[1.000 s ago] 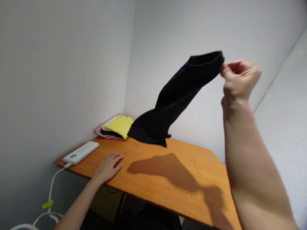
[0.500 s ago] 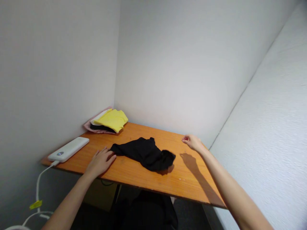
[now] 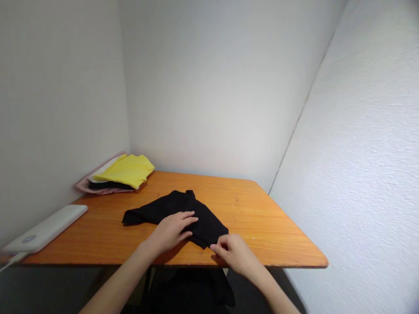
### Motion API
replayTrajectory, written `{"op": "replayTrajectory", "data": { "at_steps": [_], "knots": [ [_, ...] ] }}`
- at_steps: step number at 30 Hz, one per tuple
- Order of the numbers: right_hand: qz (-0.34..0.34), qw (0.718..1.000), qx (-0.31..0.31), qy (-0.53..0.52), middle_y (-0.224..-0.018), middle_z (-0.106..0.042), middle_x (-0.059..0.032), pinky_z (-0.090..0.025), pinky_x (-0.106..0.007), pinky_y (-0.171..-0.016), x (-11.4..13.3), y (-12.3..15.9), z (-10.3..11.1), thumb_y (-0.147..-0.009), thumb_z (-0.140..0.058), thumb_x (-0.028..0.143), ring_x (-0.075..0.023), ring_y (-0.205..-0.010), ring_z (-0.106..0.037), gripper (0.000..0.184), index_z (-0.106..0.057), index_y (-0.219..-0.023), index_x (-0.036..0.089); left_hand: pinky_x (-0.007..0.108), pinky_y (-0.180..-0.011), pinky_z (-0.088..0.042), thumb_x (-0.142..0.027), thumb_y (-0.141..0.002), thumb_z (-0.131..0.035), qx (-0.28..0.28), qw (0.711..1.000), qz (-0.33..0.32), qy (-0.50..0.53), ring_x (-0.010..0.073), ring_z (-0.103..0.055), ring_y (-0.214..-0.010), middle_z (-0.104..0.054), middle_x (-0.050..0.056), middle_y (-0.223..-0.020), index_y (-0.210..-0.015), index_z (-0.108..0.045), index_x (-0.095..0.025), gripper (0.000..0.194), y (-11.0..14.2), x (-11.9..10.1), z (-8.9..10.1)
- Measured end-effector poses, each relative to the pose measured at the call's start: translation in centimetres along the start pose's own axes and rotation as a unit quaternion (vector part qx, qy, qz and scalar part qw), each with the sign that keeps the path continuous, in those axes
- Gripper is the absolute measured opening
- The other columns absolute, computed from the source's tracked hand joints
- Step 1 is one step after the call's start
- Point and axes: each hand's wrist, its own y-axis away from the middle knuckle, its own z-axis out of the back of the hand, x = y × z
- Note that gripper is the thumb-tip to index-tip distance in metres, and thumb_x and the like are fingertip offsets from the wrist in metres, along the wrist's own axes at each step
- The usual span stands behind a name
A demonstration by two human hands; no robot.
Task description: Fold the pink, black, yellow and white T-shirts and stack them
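Note:
A small black shirt [image 3: 176, 204] lies spread on the wooden table, with one sleeve stretched to the left and the other slanting down to the right. My left hand [image 3: 173, 230] rests on its middle, fingers apart and fairly flat. At the lower right end of the cloth, my right hand [image 3: 234, 253] pinches the edge of the sleeve between thumb and fingers. The lower part of the shirt is partly hidden under my left hand.
A pile of folded clothes, with a yellow garment [image 3: 127, 171] on top, sits at the back left by the wall. A white power bank [image 3: 49, 226] with a cable plugged in lies at the left edge. Walls border the wooden table [image 3: 278, 235] behind and at the sides.
My right hand has come down from the right and gripped the sleeve end. My left hand has moved from the left sleeve onto the shirt's middle. The right sleeve lies straighter; the view has shifted.

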Motion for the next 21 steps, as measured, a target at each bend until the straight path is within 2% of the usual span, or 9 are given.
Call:
{"op": "replayTrajectory", "data": {
  "at_steps": [2,3,6,8,12,14,17,19,21],
  "knots": [
    [-0.020,0.999,-0.046,0.017,-0.064,-0.062,-0.0024,-0.029,-0.026,-0.058,0.5,1.1,-1.0,-0.091,-0.057,0.037,-0.0145,-0.061,-0.053,0.034,-0.062,-0.063,0.018,0.036,-0.087,-0.047,-0.025,-0.089,-0.057,0.001,0.998,0.054,-0.018,0.0256,-0.065,-0.099,-0.072,0.008,-0.102,-0.091,-0.070,-0.021,0.014,-1.2,-1.2,-0.9],
    [-0.026,0.996,-0.076,0.024,-0.068,-0.064,-0.0036,-0.031,-0.027,-0.061,0.7,1.5,-1.4,-0.092,-0.056,0.037,-0.0165,-0.066,-0.055,0.033,-0.062,-0.065,0.018,0.035,-0.080,-0.047,-0.026,-0.091,-0.054,-0.008,0.997,0.078,-0.021,0.0257,-0.066,-0.090,-0.071,0.009,-0.091,-0.084,-0.069,-0.020,0.017,-1.6,-1.7,-1.4],
    [-0.046,0.988,-0.147,0.017,-0.073,-0.065,-0.0056,-0.036,-0.031,-0.072,1.0,2.2,-2.4,-0.096,-0.048,0.044,-0.0212,-0.076,-0.058,0.040,-0.061,-0.067,0.019,0.030,-0.068,-0.043,-0.031,-0.096,-0.044,-0.027,0.994,0.110,-0.002,0.0224,-0.066,-0.077,-0.070,0.007,-0.083,-0.082,-0.064,-0.019,0.027,-1.9,-3.4,-2.4],
    [-0.069,0.983,-0.170,-0.002,-0.074,-0.064,-0.0067,-0.039,-0.032,-0.074,0.9,2.3,-2.8,-0.097,-0.044,0.051,-0.0234,-0.079,-0.059,0.044,-0.061,-0.070,0.020,0.027,-0.063,-0.041,-0.034,-0.096,-0.041,-0.024,0.991,0.122,0.055,0.0186,-0.064,-0.071,-0.068,0.004,-0.077,-0.079,-0.061,-0.019,0.030,-1.7,-4.7,-3.0],
    [-0.084,0.972,-0.221,0.005,-0.096,-0.065,-0.0129,-0.043,-0.036,-0.081,0.2,1.9,-3.3,-0.087,-0.058,0.058,-0.0299,-0.096,-0.060,0.042,-0.063,-0.093,0.017,0.026,-0.062,-0.041,-0.039,-0.093,-0.041,-0.040,0.967,0.133,0.215,0.0168,-0.059,-0.066,-0.060,0.000,-0.068,-0.072,-0.054,-0.020,0.032,-1.4,-6.5,-3.4],
    [-0.078,0.972,-0.223,-0.009,-0.100,-0.065,-0.0131,-0.044,-0.037,-0.084,-0.6,1.4,-3.2,-0.085,-0.063,0.051,-0.0301,-0.098,-0.060,0.037,-0.061,-0.097,0.017,0.028,-0.067,-0.044,-0.043,-0.092,-0.041,-0.089,0.952,0.139,0.257,0.0177,-0.059,-0.071,-0.060,0.000,-0.073,-0.075,-0.054,-0.020,0.031,-1.5,-6.5,-2.4],
    [-0.062,0.972,-0.206,-0.100,-0.092,-0.066,-0.0070,-0.047,-0.033,-0.077,-2.0,0.6,-1.5,-0.081,-0.065,0.033,-0.0238,-0.088,-0.063,0.024,-0.056,-0.098,0.019,0.028,-0.076,-0.046,-0.044,-0.092,-0.042,-0.223,0.918,0.172,0.279,0.0184,-0.059,-0.081,-0.061,0.001,-0.082,-0.083,-0.056,-0.021,0.028,-1.9,-5.3,0.7],
    [-0.047,0.961,-0.211,-0.175,-0.085,-0.066,-0.0022,-0.047,-0.029,-0.071,-2.9,0.1,1.1,-0.074,-0.067,0.024,-0.0196,-0.079,-0.063,0.029,-0.054,-0.099,0.019,0.027,-0.075,-0.045,-0.043,-0.092,-0.041,-0.308,0.893,0.190,0.265,0.0168,-0.055,-0.081,-0.058,0.000,-0.082,-0.085,-0.055,-0.020,0.027,-2.1,-3.9,3.7],
    [-0.026,0.947,-0.234,-0.219,-0.078,-0.066,0.0008,-0.046,-0.026,-0.067,-3.5,-0.2,4.7,-0.071,-0.065,0.020,-0.0168,-0.072,-0.061,0.027,-0.055,-0.096,0.019,0.024,-0.071,-0.040,-0.040,-0.093,-0.043,-0.343,0.890,0.189,0.234,0.0137,-0.050,-0.076,-0.051,-0.002,-0.078,-0.083,-0.052,-0.019,0.025,-2.1,-2.6,6.9]
  ]
}}
